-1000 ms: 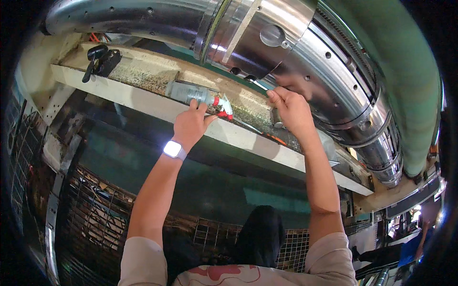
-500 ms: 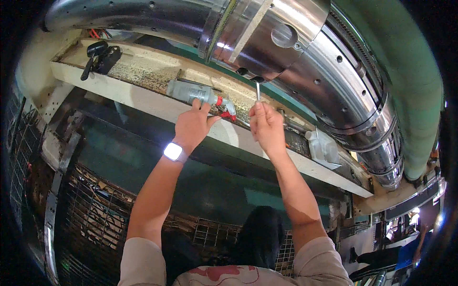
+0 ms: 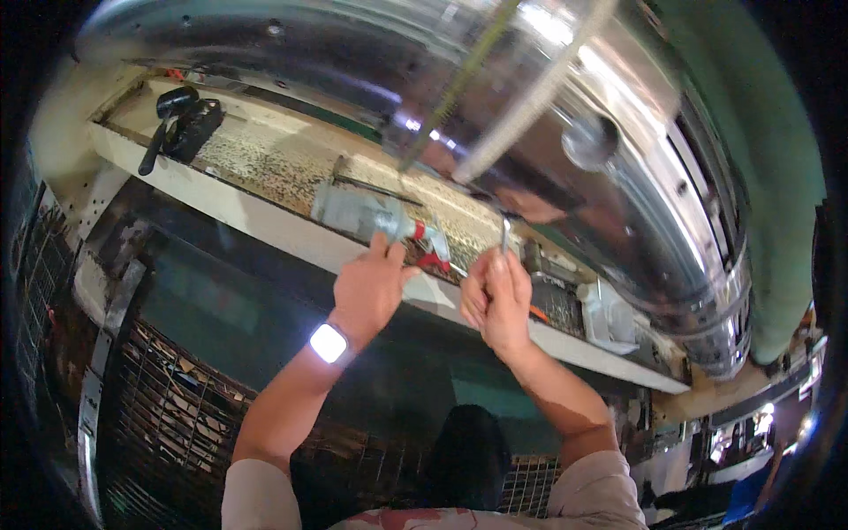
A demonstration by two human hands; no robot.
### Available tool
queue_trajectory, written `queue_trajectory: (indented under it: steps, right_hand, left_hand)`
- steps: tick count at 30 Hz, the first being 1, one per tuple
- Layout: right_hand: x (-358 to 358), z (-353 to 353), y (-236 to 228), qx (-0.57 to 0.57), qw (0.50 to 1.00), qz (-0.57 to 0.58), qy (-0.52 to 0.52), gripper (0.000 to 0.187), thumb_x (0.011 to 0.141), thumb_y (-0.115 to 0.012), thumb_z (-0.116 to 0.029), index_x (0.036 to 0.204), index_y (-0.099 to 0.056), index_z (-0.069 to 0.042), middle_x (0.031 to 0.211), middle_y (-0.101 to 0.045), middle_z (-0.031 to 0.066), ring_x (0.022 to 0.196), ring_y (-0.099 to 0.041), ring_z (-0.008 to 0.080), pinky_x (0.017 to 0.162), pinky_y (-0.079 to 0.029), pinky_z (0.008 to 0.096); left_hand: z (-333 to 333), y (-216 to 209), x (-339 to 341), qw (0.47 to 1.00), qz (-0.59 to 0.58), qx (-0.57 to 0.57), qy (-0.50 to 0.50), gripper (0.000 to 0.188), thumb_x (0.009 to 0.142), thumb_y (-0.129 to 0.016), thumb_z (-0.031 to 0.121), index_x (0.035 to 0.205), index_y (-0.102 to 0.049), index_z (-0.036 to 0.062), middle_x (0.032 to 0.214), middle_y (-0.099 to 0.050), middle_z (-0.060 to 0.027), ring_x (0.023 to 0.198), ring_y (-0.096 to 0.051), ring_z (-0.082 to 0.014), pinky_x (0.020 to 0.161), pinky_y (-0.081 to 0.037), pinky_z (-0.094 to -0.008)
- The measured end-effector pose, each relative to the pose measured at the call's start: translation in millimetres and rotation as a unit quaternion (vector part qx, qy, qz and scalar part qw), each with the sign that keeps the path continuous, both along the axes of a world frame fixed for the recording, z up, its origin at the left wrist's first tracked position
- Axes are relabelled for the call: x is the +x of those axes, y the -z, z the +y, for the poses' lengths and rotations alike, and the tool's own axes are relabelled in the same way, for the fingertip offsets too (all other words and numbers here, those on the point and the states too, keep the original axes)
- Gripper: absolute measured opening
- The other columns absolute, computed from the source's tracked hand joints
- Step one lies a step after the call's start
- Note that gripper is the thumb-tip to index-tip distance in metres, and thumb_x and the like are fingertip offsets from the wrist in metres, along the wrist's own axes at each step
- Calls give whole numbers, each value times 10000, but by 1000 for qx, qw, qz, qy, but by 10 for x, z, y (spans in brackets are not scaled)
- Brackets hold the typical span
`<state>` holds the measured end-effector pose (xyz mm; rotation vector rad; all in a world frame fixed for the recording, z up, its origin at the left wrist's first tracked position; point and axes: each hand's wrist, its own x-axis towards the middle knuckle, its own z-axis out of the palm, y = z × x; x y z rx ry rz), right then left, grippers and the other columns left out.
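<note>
My right hand (image 3: 497, 300) is closed around a thin metal rod (image 3: 505, 237), its shiny tip pointing up beside the underside of a big polished metal cylinder (image 3: 618, 194). Whether the rod's end is bent is hidden in my grip. My left hand (image 3: 369, 284) rests at the front rim of a long cream trough (image 3: 256, 199), fingers stretched out and thumb apart. Its fingertips meet the side of a clear spray bottle (image 3: 360, 214) lying in the trough. The bottle has a red collar and a red trigger (image 3: 433, 261).
A black-headed mallet (image 3: 162, 141) lies at the trough's left end. Thin dark rods (image 3: 375, 188) lie behind the bottle. Right of my right hand are a metal tool (image 3: 534, 258) and a translucent plastic container (image 3: 608, 316). A green roller (image 3: 777, 177) runs beyond the cylinder.
The rod has come down out of the hole in the cylinder, with my right hand lower. My left hand stays by the bottle. The view has shifted, and the cylinder looks blurred.
</note>
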<state>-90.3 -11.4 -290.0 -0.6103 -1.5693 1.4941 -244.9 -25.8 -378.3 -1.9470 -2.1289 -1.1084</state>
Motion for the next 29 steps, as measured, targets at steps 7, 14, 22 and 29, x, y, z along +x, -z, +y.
queue_trajectory:
  steps: [7, 14, 22, 29]
  right_hand:
    - [-172, 2, 123, -31, 989, 114, -93, 272, 988, -308, -356, 928, -313, -91, 576, -334, 33, 425, -296, 96, 357, -287, 236]
    - [-197, 0, 105, -1, 992, 117, -40, 333, 975, -294, -433, 922, -346, -108, 609, -364, 35, 422, -321, 95, 357, -297, 237]
    - [-148, -33, 70, 50, 997, 42, -43, 267, 990, -330, -322, 905, -361, -71, 584, -354, 38, 430, -323, 97, 363, -313, 240]
    - [-224, -8, 131, 62, 996, 70, 7, 316, 989, -301, -367, 884, -350, -72, 556, -316, 28, 402, -292, 102, 339, -303, 243]
  left_hand:
    - [13, -13, 73, 999, 46, 2, 4, 278, 823, -588, 350, 883, -503, 92, 886, -509, -89, 674, -611, -282, 531, -494, -378]
    - [-6, -59, -1, 998, 58, 17, -10, 299, 835, -577, 366, 926, -531, 84, 903, -521, -100, 646, -611, -304, 542, -491, -399]
    - [-16, -67, 55, 999, 38, 13, -2, 283, 830, -588, 352, 891, -528, 82, 908, -522, -101, 645, -607, -304, 539, -488, -398]
    - [41, -54, 50, 997, 60, -55, 1, 268, 853, -560, 348, 903, -492, 94, 935, -497, -103, 728, -608, -294, 604, -511, -399]
